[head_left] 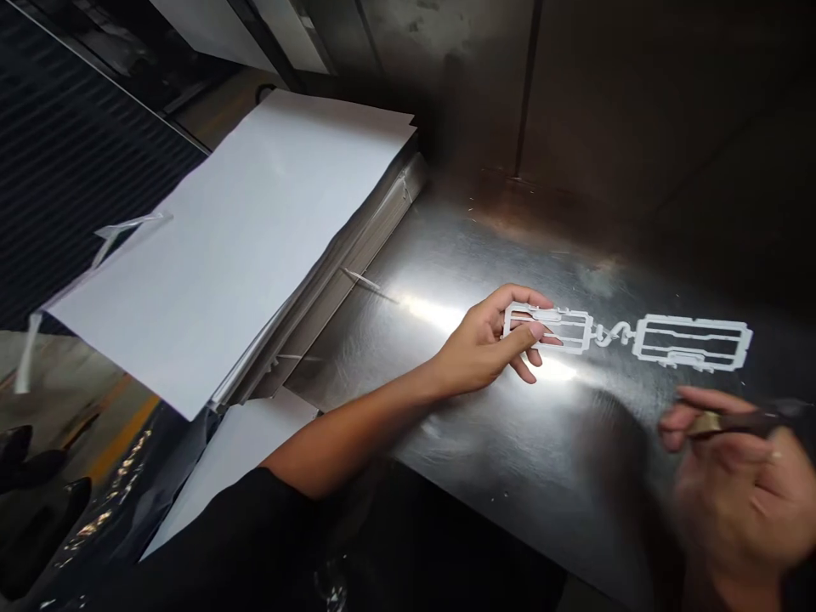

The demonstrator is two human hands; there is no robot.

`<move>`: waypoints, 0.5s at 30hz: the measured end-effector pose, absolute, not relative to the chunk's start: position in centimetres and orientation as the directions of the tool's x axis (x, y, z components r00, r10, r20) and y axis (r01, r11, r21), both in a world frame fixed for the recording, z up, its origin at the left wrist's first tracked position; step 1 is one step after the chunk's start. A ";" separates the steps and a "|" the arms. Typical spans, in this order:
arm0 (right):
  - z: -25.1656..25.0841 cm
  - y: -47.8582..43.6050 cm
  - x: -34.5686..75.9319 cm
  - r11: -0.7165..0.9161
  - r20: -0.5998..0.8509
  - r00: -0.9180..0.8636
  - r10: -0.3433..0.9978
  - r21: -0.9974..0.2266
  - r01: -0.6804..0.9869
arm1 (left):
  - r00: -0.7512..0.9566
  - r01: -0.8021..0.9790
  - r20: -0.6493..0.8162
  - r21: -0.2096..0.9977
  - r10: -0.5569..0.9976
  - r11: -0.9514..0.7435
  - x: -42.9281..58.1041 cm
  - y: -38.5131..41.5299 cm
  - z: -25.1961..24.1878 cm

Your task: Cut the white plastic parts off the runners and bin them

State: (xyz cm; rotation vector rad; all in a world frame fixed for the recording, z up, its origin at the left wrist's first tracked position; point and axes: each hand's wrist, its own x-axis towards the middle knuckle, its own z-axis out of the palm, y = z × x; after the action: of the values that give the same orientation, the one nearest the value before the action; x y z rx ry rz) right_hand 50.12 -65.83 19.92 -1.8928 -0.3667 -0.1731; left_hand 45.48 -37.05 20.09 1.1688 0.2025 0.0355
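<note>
Your left hand (484,344) is nearly closed, pinching one end of a white plastic cut-out (694,342) between thumb and fingers, which hide part of that end. The cut-out lies toward the right side of the steel table (484,238): two rectangular frames joined by a curly link, with the far frame resting on the metal. Your right hand (739,501) sits at the table's near right corner, blurred and cut off by the edge of the view. It is curled around a dark-handled tool (733,422) with a brass-coloured collar, though you can't make out the tool's tip. Glare washes out the steel around your left hand. A thin white sliver (363,282) lies near the table's left edge. Beyond that edge is a stack of white paper (217,238) with a strip of white tape (127,229) on top. Your black sleeve (191,544) fills the lower left.
</note>
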 end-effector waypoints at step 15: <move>20.2 -63.3 48.6 -0.401 0.153 0.823 0.548 -0.814 0.419 | 0.977 0.028 -0.078 0.970 0.200 0.242 43.6 -38.7 20.7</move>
State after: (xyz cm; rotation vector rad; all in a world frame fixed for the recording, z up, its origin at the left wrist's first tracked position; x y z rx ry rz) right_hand 48.63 -63.34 20.22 -2.0495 -0.7118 0.1703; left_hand 43.60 -38.66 20.73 1.3240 0.2002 0.1186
